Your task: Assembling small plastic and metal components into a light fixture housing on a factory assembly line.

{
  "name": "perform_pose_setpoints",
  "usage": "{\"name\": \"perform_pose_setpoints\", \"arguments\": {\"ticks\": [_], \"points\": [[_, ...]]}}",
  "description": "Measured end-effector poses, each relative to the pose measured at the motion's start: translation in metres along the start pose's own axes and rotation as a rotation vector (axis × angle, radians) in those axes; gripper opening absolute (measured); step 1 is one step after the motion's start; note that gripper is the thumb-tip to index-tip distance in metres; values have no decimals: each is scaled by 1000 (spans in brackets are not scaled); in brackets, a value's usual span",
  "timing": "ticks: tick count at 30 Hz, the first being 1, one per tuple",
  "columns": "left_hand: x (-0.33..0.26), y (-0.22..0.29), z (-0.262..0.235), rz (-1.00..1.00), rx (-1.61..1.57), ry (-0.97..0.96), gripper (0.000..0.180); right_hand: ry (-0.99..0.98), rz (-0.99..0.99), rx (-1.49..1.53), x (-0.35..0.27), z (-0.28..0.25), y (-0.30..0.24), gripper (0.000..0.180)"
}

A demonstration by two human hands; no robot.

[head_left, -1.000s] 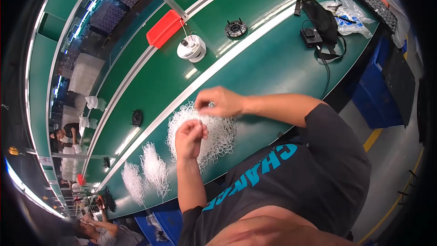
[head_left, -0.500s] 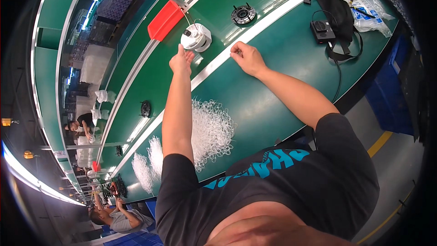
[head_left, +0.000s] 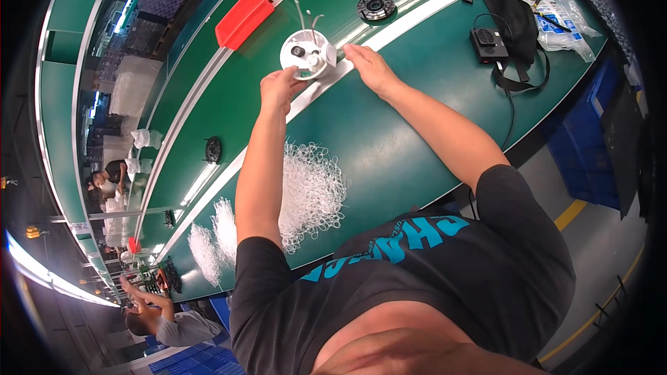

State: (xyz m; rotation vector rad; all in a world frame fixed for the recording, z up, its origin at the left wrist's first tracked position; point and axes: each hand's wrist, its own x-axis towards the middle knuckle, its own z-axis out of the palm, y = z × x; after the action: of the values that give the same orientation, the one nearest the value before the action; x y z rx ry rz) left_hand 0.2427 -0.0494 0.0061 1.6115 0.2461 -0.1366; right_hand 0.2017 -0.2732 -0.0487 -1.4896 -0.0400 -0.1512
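Observation:
A round white plastic housing (head_left: pixel 285 55) with a black knob-like part and thin wires sticking up is tilted toward me over the inner rail of the workbench. My left hand (head_left: pixel 278 89) grips its near lower rim, thumb on top and fingers curled beneath. At the housing's right side is my right hand (head_left: pixel 369 69), fingers stretched out and close to its wall; whether they touch it I cannot tell. Beyond the right hand, a black round part with prongs (head_left: pixel 376 6) lies on the green surface. A large pile of white looped ties (head_left: pixel 316 194) spreads beside my left forearm.
A red bin (head_left: pixel 244 19) stands on the far rail. Smaller tie piles (head_left: pixel 204 255) and another black round part (head_left: pixel 213 150) lie to the left. At right are a black strap bag (head_left: pixel 511 14), a small black speaker-like box (head_left: pixel 488 45) and a clear plastic bag (head_left: pixel 556 28). Other people work farther left.
The white housing has turned so its inner side and wires show, and my left hand now grips its rim. My right hand has moved left toward it, its fingers straightening.

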Motion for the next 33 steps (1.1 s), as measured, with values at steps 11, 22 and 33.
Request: {"name": "perform_pose_setpoints", "arguments": {"ticks": [11,22,33], "points": [[-109,-17,24,-227,88,-254,26,-352,-241,-351,-6,-43,-53,27],[-137,-11,56,-208,160,-302,32,-756,51,-247,10,-51,-81,26],[-102,7,45,254,-300,-65,28,-644,-14,-314,8,-41,-77,25]]}}
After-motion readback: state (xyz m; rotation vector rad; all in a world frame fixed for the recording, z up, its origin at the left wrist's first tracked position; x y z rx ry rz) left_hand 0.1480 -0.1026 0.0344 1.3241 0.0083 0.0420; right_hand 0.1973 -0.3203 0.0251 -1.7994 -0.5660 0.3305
